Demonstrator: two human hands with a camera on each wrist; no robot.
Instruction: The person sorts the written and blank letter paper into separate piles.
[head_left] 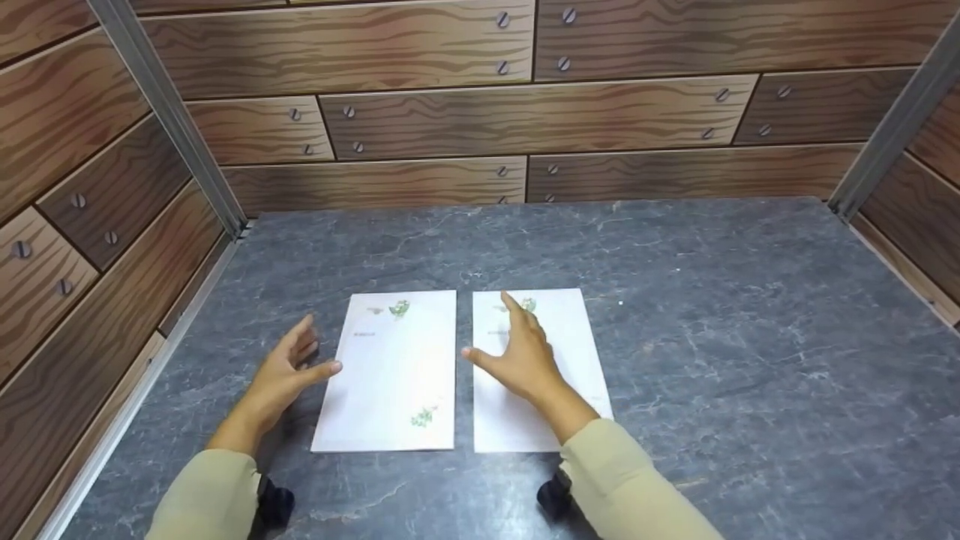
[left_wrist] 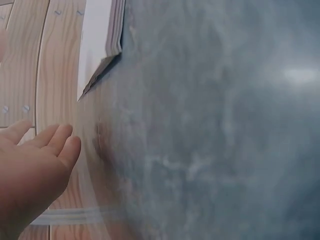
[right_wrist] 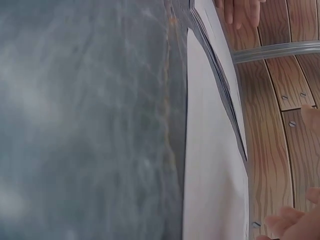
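Observation:
Two white paper pieces with small green prints lie side by side on the table. The left one (head_left: 394, 375) is a stack; its layered edge shows in the left wrist view, where the stack (left_wrist: 97, 37) is partly out of frame. My left hand (head_left: 281, 375) is held just left of it, fingers apart and holding nothing. Over the right paper (head_left: 499, 420) my right hand (head_left: 525, 360) hovers with thumb and fingers spread, hiding part of its print. In the right wrist view that paper (right_wrist: 212, 145) looks thin, and fingers of the right hand (right_wrist: 295, 222) show at the lower right.
A dark grey marbled table (head_left: 750, 337) extends around the papers. Wood-patterned panels (head_left: 450, 120) stand behind it and at both sides, with grey metal posts (head_left: 176, 112) at the corners. A narrow gap of tabletop separates the two papers.

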